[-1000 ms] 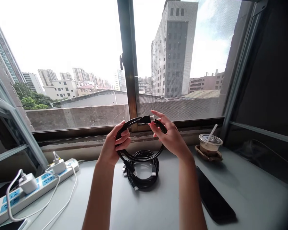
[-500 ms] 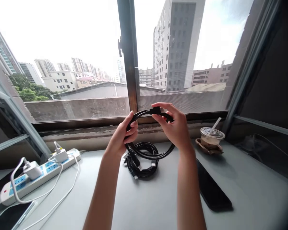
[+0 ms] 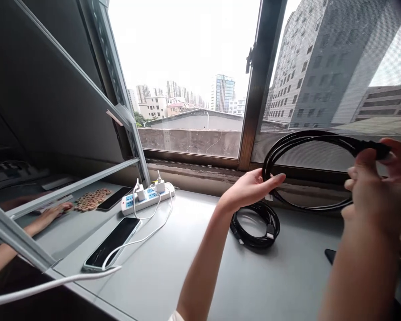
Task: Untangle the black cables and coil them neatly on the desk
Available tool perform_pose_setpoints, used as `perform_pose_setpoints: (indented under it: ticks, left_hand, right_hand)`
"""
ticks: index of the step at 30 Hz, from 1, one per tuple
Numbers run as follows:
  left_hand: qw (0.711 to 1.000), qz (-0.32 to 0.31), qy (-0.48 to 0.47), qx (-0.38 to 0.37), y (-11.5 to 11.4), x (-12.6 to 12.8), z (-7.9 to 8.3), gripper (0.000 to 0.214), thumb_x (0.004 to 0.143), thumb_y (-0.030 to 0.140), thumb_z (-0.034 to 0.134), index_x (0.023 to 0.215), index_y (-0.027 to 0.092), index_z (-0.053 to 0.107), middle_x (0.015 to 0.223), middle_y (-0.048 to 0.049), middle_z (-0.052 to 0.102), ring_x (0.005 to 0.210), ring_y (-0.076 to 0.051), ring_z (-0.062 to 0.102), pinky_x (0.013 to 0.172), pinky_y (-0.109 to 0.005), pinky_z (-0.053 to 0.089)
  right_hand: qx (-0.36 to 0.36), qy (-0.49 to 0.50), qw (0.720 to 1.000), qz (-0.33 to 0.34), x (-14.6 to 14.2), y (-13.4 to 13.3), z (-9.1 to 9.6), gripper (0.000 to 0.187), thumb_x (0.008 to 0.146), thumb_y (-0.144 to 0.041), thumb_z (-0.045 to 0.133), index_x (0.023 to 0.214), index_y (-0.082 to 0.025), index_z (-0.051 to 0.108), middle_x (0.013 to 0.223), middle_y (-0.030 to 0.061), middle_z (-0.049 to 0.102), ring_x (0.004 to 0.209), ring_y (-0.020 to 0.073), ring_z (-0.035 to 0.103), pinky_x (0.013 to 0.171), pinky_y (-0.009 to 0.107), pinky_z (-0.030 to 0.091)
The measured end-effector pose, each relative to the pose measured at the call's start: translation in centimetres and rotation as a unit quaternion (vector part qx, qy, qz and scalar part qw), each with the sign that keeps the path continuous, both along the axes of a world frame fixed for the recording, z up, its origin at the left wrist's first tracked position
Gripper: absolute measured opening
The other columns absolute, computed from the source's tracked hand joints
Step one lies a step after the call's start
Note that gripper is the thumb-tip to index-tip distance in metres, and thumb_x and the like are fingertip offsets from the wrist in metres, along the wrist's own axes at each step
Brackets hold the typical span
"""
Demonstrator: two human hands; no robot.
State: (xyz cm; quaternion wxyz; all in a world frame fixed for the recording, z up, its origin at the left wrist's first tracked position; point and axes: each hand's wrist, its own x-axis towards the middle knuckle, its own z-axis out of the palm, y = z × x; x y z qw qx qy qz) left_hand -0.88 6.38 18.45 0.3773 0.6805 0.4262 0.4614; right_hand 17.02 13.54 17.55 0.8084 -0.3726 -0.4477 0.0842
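My right hand (image 3: 381,187) is closed on the top right of a coiled black cable (image 3: 304,139), pinching it near its plug end and holding the loop upright before the window. My left hand (image 3: 250,188) has its fingers stretched out, and the fingertips touch the loop's left side without gripping it. Below the held loop, a second coil of black cable (image 3: 255,225) with several plugs lies flat on the grey table (image 3: 187,267).
A white power strip (image 3: 147,199) with chargers sits near the window sill. One phone (image 3: 112,243) lies on a white lead, another dark phone (image 3: 114,199) beside wooden pieces (image 3: 90,199). Another person's hand (image 3: 55,211) rests far left behind a metal frame (image 3: 87,180).
The view has swung left, so the hands and cable now sit at the right. My left hand has let go of the coil and spread its fingers; the right still holds it.
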Motion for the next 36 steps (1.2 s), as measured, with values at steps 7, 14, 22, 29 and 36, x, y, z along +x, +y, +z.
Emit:
perform_pose_setpoints:
  ticks: [7, 14, 22, 29, 36]
  left_hand:
    - [0.986, -0.016, 0.009, -0.167, -0.6, 0.3, -1.5, 0.03, 0.092, 0.042, 0.029, 0.105, 0.016, 0.037, 0.061, -0.0027, 0.06, 0.041, -0.016, 0.057, 0.047, -0.027, 0.047]
    - [0.986, -0.026, -0.073, -0.147, -2.4, -1.3, -1.6, 0.013, 0.091, 0.029, 0.033, 0.086, 0.018, 0.037, 0.05, -0.0016, 0.059, 0.039, -0.015, 0.057, 0.038, -0.018, 0.037]
    - [0.971, 0.053, -0.148, -0.179, -2.9, -3.8, -6.7, 0.019, 0.092, 0.029, 0.033, 0.078, 0.017, 0.037, 0.048, -0.001, 0.059, 0.037, -0.012, 0.056, 0.037, -0.016, 0.036]
    - [0.97, 0.075, -0.145, -0.182, -2.8, -4.9, -9.5, 0.025, 0.093, 0.036, 0.033, 0.077, 0.017, 0.039, 0.048, 0.0015, 0.057, 0.032, -0.009, 0.05, 0.036, -0.016, 0.03]
    - [0.962, 0.072, -0.128, -0.23, -0.8, -4.9, -12.6, 0.016, 0.088, 0.026, 0.04, 0.077, 0.015, 0.044, 0.042, 0.001, 0.053, 0.028, -0.008, 0.038, 0.034, -0.019, 0.024]
  right_hand:
    - [-0.047, 0.065, 0.997, 0.017, -1.0, -2.1, 0.9, 0.047, 0.053, -0.036, 0.08, 0.097, -0.022, 0.074, 0.097, 0.0144, 0.066, 0.038, 0.0044, 0.047, 0.033, 0.027, 0.022]
    - [-0.212, -0.169, 0.961, 0.048, 1.1, -4.1, 0.5, 0.039, 0.054, -0.027, 0.081, 0.093, -0.026, 0.074, 0.053, 0.0067, 0.063, 0.05, 0.0183, 0.061, 0.056, 0.035, 0.046]
    - [-0.283, -0.367, 0.88, 0.108, -1.3, -3.5, -1.4, 0.054, 0.053, -0.031, 0.079, 0.106, -0.026, 0.069, 0.071, 0.0075, 0.069, 0.081, 0.0262, 0.066, 0.07, 0.036, 0.045]
    - [-0.285, -0.423, 0.855, 0.097, -2.3, -2.6, -5.5, 0.048, 0.069, -0.033, 0.064, 0.116, -0.028, 0.062, 0.079, 0.0013, 0.067, 0.071, 0.0166, 0.064, 0.07, 0.027, 0.047]
    - [-0.349, -0.386, 0.849, 0.089, -1.6, -1.4, -13.6, 0.048, 0.072, -0.037, 0.059, 0.118, -0.022, 0.062, 0.08, 0.004, 0.066, 0.038, 0.0104, 0.05, 0.053, 0.028, 0.045]
